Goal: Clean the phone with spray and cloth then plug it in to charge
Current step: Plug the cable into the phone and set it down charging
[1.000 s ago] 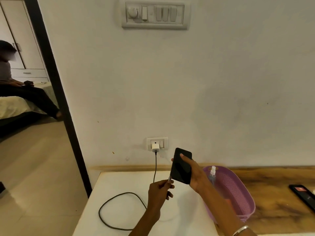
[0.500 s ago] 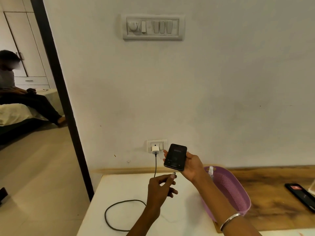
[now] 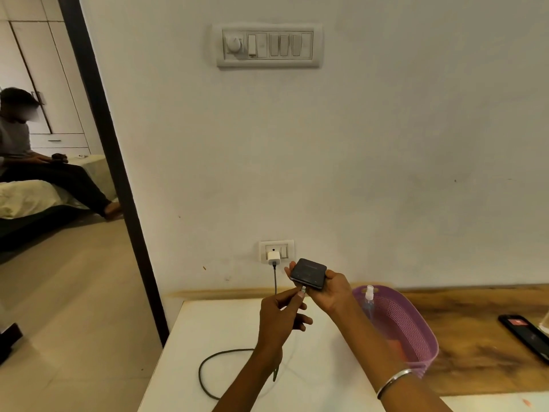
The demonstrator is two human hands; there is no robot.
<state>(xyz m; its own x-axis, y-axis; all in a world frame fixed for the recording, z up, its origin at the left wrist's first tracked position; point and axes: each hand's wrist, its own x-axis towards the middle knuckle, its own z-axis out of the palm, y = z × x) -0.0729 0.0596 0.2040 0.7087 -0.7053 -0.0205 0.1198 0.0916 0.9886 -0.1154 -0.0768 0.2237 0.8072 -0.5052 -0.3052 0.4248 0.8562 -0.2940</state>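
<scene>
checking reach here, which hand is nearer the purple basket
Right. The right hand, holding the phone, is just left of the purple basket; the left hand is farther left.

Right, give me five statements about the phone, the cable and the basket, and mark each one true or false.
1. The right hand holds the phone above the table. True.
2. The left hand pinches the cable plug at the phone's lower edge. True.
3. The white charger lies loose on the table. False: it sits in the wall socket.
4. The spray bottle stands in the purple basket. True.
5. A bracelet is on the left wrist. False: it is on the right wrist.
</scene>
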